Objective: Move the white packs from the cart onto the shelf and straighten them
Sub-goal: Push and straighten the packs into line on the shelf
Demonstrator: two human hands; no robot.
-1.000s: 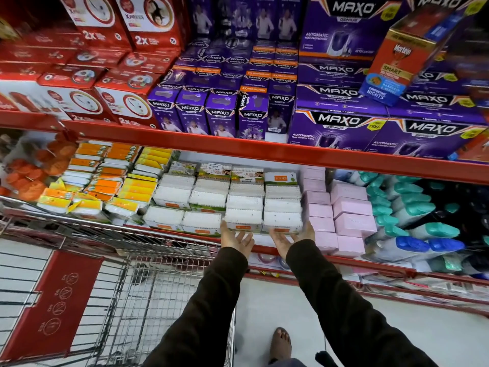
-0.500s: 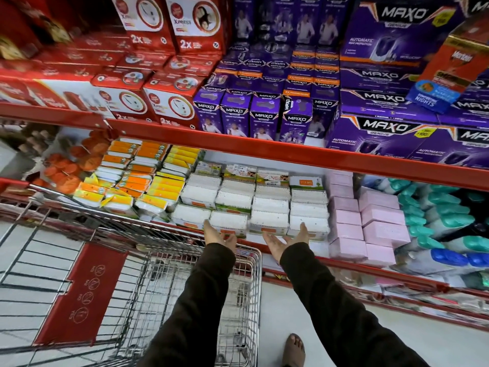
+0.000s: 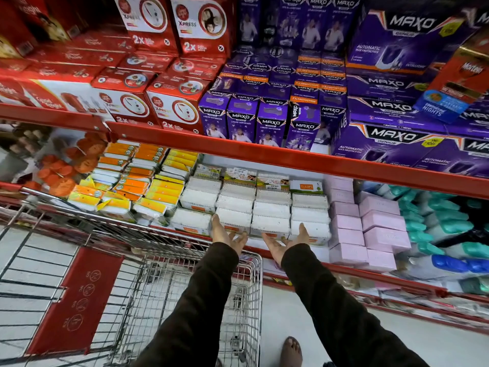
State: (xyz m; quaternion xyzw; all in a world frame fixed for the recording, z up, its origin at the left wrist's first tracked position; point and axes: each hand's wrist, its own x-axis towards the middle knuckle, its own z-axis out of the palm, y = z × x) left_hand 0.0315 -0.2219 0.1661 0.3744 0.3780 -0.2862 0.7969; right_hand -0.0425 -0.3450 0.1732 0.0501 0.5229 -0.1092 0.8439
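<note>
White packs (image 3: 270, 210) of cotton buds lie in several stacked rows on the lower shelf (image 3: 304, 251), under the red shelf rail. My left hand (image 3: 225, 234) is open, palm turned inward, at the front edge of the second row. My right hand (image 3: 288, 241) is open too, palm up and inward, in front of the third and fourth rows. Both hands sit just before the front packs; whether the fingertips touch them is unclear. The wire cart (image 3: 185, 287) stands below my left arm, and no white packs show in its basket.
Orange and yellow packs (image 3: 137, 186) lie left of the white ones, pink boxes (image 3: 370, 226) to the right, then teal and blue bottles (image 3: 449, 229). Red and purple boxes (image 3: 264, 109) fill the upper shelf. A bare foot (image 3: 291, 350) stands on the floor beside the cart.
The view has shifted left and nearer to the shelf. My hands, which were pressed against the front packs, have drawn slightly back and opened wider apart.
</note>
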